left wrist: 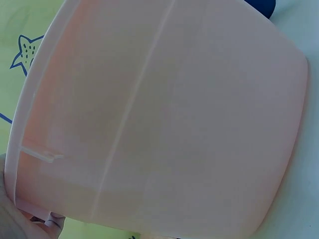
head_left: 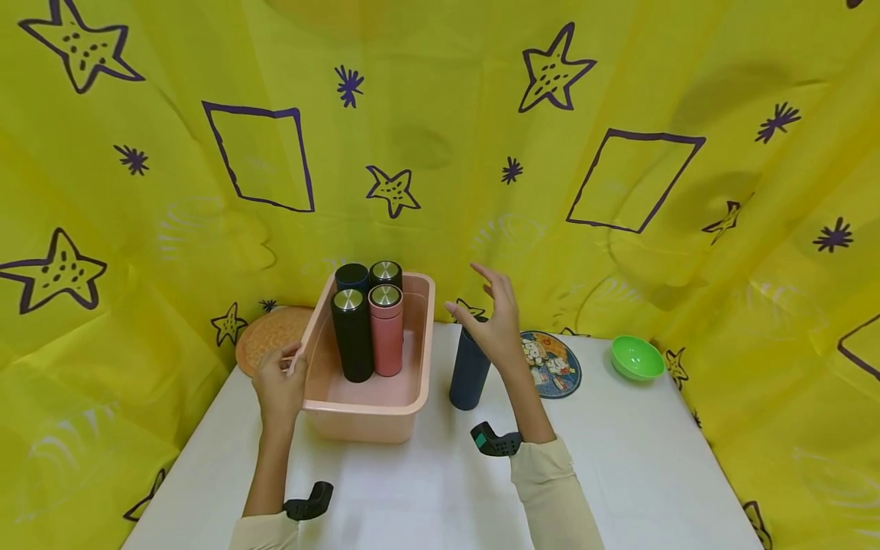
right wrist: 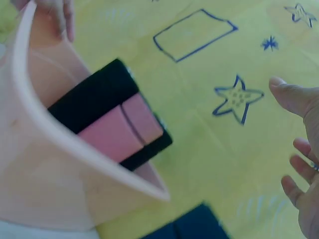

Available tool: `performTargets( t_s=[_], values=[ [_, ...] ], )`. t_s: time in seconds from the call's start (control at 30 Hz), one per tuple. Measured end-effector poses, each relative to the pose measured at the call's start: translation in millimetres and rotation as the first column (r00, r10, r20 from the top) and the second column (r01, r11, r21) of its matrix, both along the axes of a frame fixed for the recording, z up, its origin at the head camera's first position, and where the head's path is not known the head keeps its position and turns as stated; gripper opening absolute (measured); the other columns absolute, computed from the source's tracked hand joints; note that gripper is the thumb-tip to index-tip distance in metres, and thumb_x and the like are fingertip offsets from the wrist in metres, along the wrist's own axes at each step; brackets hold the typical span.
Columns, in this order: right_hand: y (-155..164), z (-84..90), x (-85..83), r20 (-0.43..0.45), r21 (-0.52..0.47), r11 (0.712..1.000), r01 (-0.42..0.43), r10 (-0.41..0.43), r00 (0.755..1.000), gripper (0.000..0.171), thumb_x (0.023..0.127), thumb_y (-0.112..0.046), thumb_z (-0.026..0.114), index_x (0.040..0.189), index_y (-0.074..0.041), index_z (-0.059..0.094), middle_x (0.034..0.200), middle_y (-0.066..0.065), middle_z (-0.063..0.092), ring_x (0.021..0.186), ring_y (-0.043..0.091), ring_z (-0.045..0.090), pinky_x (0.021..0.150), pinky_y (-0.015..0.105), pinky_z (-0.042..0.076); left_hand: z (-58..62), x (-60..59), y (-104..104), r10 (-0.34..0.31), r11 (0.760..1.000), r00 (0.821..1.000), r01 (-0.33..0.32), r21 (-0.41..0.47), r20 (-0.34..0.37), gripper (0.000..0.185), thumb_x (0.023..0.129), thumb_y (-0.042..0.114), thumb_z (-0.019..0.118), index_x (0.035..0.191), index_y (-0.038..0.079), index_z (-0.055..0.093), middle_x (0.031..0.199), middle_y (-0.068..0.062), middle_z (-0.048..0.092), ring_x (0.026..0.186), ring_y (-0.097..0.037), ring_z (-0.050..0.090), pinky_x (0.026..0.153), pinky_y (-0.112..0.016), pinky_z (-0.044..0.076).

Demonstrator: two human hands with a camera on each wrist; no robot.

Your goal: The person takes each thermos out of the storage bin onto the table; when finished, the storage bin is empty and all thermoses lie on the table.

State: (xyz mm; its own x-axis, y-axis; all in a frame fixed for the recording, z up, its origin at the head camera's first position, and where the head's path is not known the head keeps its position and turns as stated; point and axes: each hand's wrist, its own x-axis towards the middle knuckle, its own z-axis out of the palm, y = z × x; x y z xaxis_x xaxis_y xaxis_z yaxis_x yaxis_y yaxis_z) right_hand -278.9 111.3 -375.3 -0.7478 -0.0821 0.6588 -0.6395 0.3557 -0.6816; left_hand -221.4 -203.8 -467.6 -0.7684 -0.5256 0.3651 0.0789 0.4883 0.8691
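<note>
A pink plastic tub (head_left: 364,420) stands on the white table. Upright inside it are a black bottle (head_left: 353,336), a pink bottle (head_left: 386,330) and two dark bottles behind them. My left hand (head_left: 282,374) grips the tub's left rim, and in the right wrist view its fingers (right wrist: 57,12) curl over that rim (right wrist: 60,134). The left wrist view is filled by the tub's outer wall (left wrist: 164,124). A navy bottle (head_left: 470,374) stands on the table just right of the tub. My right hand (head_left: 484,309) hovers over its top with fingers spread, holding nothing.
An orange plate (head_left: 271,336) lies behind the tub on the left. A round patterned mat (head_left: 553,365) and a green bowl (head_left: 636,357) sit at the back right. Yellow cloth with purple stars encloses the table (head_left: 426,489) on three sides.
</note>
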Motion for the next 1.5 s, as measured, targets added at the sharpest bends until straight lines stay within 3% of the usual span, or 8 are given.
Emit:
performTargets(
  t_s=[0.17, 0.5, 0.83, 0.97, 1.2, 1.5],
  values=[
    [-19.4, 17.0, -6.8, -0.036, -0.053, 0.994, -0.096, 0.095, 0.995, 0.065, 0.082, -0.010, 0.078, 0.140, -0.006, 0.049, 0.137, 0.015, 0.049, 0.128, 0.027, 0.046, 0.105, 0.047, 0.045, 0.2, -1.1, 0.6, -0.003, 1.000, 1.000, 0.003, 0.006, 0.004, 0.024, 0.090, 0.004, 0.062, 0.111, -0.007, 0.069, 0.109, -0.026, 0.063, 0.092, -0.038, 0.063, 0.066, 0.001, 0.032],
    [-55.8, 21.0, -15.9, 0.081, -0.129, 0.960, -0.250, 0.261, 0.962, 0.062, 0.085, -0.001, 0.072, 0.139, 0.006, 0.044, 0.137, 0.026, 0.047, 0.131, 0.041, 0.042, 0.106, 0.057, 0.040, 0.2, 0.9, 0.7, 0.005, 1.000, 1.000, -0.005, -0.002, 0.021, 0.024, 0.091, 0.005, 0.062, 0.112, -0.005, 0.069, 0.107, -0.025, 0.065, 0.092, -0.037, 0.062, 0.067, -0.002, 0.032],
    [-75.4, -6.5, -37.1, 0.313, -0.293, 0.917, -0.270, 0.359, 0.879, 0.062, 0.084, -0.006, 0.074, 0.140, -0.005, 0.047, 0.141, 0.018, 0.048, 0.135, 0.034, 0.041, 0.107, 0.054, 0.040, 0.8, 1.2, 1.4, 0.004, 1.000, 1.000, -0.004, -0.002, 0.018, 0.024, 0.091, 0.005, 0.062, 0.113, -0.005, 0.069, 0.108, -0.025, 0.065, 0.092, -0.037, 0.063, 0.068, -0.005, 0.034],
    [-80.6, -17.9, -44.0, 0.380, -0.312, 0.922, -0.230, 0.343, 0.859, 0.061, 0.084, -0.005, 0.073, 0.139, -0.006, 0.048, 0.139, 0.017, 0.050, 0.132, 0.032, 0.047, 0.106, 0.046, 0.044, 0.4, 0.9, 1.3, 0.007, 1.000, 1.000, -0.007, -0.004, 0.015, 0.024, 0.091, 0.005, 0.063, 0.112, -0.005, 0.069, 0.107, -0.025, 0.065, 0.091, -0.036, 0.063, 0.068, -0.004, 0.034],
    [-85.3, -41.8, -53.3, 0.433, -0.247, 0.949, -0.194, 0.287, 0.855, 0.061, 0.083, -0.003, 0.074, 0.138, 0.001, 0.047, 0.137, 0.026, 0.049, 0.129, 0.040, 0.048, 0.105, 0.047, 0.044, 0.5, 0.5, 2.2, 0.000, 1.000, 1.000, 0.000, 0.011, 0.023, 0.025, 0.091, 0.005, 0.063, 0.113, -0.005, 0.069, 0.107, -0.025, 0.064, 0.092, -0.035, 0.062, 0.068, -0.006, 0.036],
    [-89.8, -51.5, -54.8, 0.425, -0.231, 0.941, -0.247, 0.326, 0.844, 0.063, 0.083, 0.002, 0.072, 0.139, 0.004, 0.044, 0.142, 0.024, 0.043, 0.135, 0.039, 0.041, 0.112, 0.050, 0.037, -0.8, -0.1, 0.5, 0.010, 1.000, 1.000, -0.010, -0.013, -0.003, 0.024, 0.091, 0.004, 0.064, 0.112, -0.006, 0.069, 0.105, -0.025, 0.065, 0.089, -0.036, 0.062, 0.066, 0.000, 0.032]
  ],
)
